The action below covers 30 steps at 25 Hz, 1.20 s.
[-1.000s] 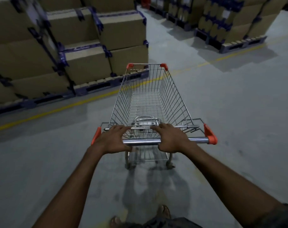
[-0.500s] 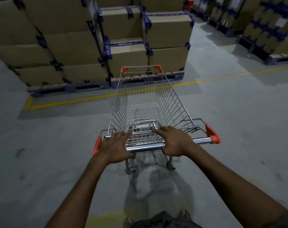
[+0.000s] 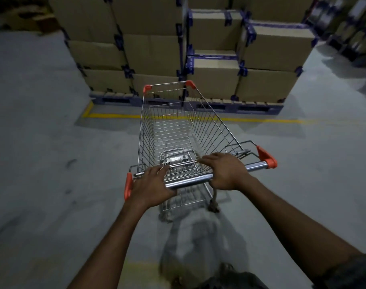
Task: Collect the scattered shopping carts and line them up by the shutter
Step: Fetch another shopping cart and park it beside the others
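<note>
Since last frame: cart's swung left, so the stacked boxes that sat off to the left are now dead ahead, with the yellow line running straight across in front of its nose
Cart: wire shopping cart point(image 3: 179, 130), nothing in the basket, on the grey concrete floor point(image 3: 42, 153), handle end tilted a bit, right side further away
Left hand: left hand point(image 3: 152, 185) wrapped over the chrome handle bar point(image 3: 188, 182) next to the orange end cap point(image 3: 128, 185)
Right hand: right hand point(image 3: 224, 171) closed over the same bar, well short of the right orange cap point(image 3: 266, 157)
Ahead: yellow floor line point(image 3: 115, 116) crosses under the cart's nose, blue pallets point(image 3: 115, 99) just behind it carrying stacked cardboard boxes point(image 3: 215, 78)
Room: open floor to the left of the stack's corner, and a wide strip to the right before another blurry stack point(image 3: 351, 28)
Bottom edge: pretty blurry, can't make out the feet
</note>
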Tool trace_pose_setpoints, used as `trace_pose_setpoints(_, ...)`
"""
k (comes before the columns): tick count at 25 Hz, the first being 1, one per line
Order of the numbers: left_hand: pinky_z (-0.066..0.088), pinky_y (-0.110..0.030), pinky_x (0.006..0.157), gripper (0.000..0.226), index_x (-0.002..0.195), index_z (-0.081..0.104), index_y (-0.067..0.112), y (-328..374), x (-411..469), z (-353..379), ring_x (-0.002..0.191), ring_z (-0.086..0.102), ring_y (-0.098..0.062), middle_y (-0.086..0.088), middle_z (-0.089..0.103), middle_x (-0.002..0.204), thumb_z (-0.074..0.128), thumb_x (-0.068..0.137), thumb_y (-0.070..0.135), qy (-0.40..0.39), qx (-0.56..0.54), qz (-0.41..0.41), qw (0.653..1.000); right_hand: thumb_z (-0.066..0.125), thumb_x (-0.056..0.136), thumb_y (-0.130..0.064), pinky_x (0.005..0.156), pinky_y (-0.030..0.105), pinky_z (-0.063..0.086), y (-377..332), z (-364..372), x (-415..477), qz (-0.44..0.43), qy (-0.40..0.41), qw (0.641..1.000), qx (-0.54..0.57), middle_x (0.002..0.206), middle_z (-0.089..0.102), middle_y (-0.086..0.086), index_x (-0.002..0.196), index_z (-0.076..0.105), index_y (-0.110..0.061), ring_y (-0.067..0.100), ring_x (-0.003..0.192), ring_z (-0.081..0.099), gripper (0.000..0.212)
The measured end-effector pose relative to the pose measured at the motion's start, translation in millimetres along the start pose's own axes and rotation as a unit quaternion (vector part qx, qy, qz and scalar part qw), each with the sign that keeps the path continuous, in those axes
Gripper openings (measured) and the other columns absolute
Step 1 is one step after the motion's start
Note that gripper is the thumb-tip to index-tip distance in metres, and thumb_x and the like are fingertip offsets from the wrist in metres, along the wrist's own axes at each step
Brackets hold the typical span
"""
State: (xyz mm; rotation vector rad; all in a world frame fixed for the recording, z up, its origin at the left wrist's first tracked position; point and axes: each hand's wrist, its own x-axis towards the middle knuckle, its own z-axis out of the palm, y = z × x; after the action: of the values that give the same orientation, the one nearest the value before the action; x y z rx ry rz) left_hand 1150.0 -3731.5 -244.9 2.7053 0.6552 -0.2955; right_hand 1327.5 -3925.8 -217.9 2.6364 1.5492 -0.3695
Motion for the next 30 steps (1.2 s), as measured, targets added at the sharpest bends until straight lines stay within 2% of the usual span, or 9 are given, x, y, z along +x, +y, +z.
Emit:
trace_pose_setpoints(3,0.032,-0.051,0.114,0.097,0.159,0.021,0.035,-30.1,7.2,-9.0,0.150,0.023,-0.021,0.003,0.025,0.165,0.061,0.078,0.071,0.027,-0.010,-0.037,0.999,0.061,0.070,-0.045,0.115,0.046,0.036,-16.2,-7.3,45.6,-0.022,0.001,1.000,-0.020,0.156,0.048,-0.007,0.153,0.041,-0.038,0.022,0.142,0.042,0.087)
trace_pose_setpoints(7,0.032,-0.049,0.114,0.096,0.159,0.021,0.033,-64.7,27.1,-24.6,0.150,0.024,-0.021,0.003,0.026,0.164,0.061,0.080,0.071,0.055,-0.017,-0.084,0.995,0.060,0.067,-0.044,0.100,0.044,0.052,-29.5,-22.3,112.2,-0.067,0.001,0.998,-0.017,0.155,0.048,-0.011,0.152,0.041,-0.040,0.020,0.138,0.045,0.087)
trace_pose_setpoints(10,0.032,-0.051,0.114,0.096,0.157,0.023,0.036,-91.7,49.0,-34.9,0.149,0.028,-0.020,0.005,0.029,0.163,0.057,0.078,0.078,0.076,-0.025,-0.121,0.989,0.059,0.066,-0.043,0.096,0.043,0.054,-35.9,-34.0,167.4,-0.104,0.001,0.994,-0.018,0.154,0.049,-0.013,0.151,0.042,-0.040,0.018,0.138,0.046,0.087)
trace_pose_setpoints(14,0.024,-0.065,0.116,0.101,0.153,0.023,0.045,-124.4,79.9,-52.4,0.148,0.032,-0.015,0.013,0.032,0.162,0.043,0.067,0.092,0.094,-0.029,-0.182,0.978,0.056,0.067,-0.044,0.098,0.043,0.052,-44.6,-49.5,237.5,-0.150,0.008,0.988,-0.033,0.154,0.049,-0.012,0.152,0.043,-0.038,0.020,0.138,0.047,0.086)
trace_pose_setpoints(18,0.012,-0.063,0.118,0.092,0.155,0.026,0.045,-148.5,104.8,-86.8,0.149,0.029,-0.012,0.016,0.028,0.163,0.053,0.076,0.084,0.097,-0.032,-0.220,0.970,0.059,0.068,-0.045,0.104,0.046,0.044,-62.3,-58.0,302.6,-0.162,0.029,0.985,-0.042,0.151,0.053,-0.008,0.148,0.048,-0.037,0.023,0.137,0.048,0.081)
trace_pose_setpoints(21,0.012,-0.062,0.119,0.093,0.156,0.027,0.042,-174.5,123.7,-107.6,0.149,0.028,-0.012,0.016,0.028,0.163,0.055,0.077,0.083,0.101,-0.043,-0.243,0.964,0.062,0.072,-0.047,0.109,0.051,0.037,-80.3,-59.1,349.2,-0.157,0.044,0.985,-0.061,0.153,0.051,-0.004,0.149,0.048,-0.034,0.026,0.138,0.047,0.080)
trace_pose_setpoints(26,0.014,-0.059,0.119,0.091,0.156,0.026,0.042,-230.9,160.6,-129.3,0.149,0.029,-0.013,0.014,0.028,0.163,0.055,0.079,0.081,0.118,-0.041,-0.274,0.953,0.063,0.069,-0.044,0.106,0.048,0.046,-107.9,-76.2,436.0,-0.203,0.027,0.978,-0.037,0.151,0.052,-0.004,0.149,0.048,-0.033,0.024,0.137,0.046,0.082)
trace_pose_setpoints(30,0.019,-0.069,0.116,0.094,0.152,0.028,0.045,-283.0,192.4,-139.3,0.146,0.036,-0.014,0.016,0.034,0.160,0.041,0.070,0.090,0.147,-0.033,-0.286,0.946,0.060,0.070,-0.041,0.107,0.045,0.045,-131.1,-91.2,501.3,-0.228,0.033,0.972,-0.053,0.152,0.051,-0.007,0.149,0.048,-0.034,0.021,0.139,0.046,0.080)
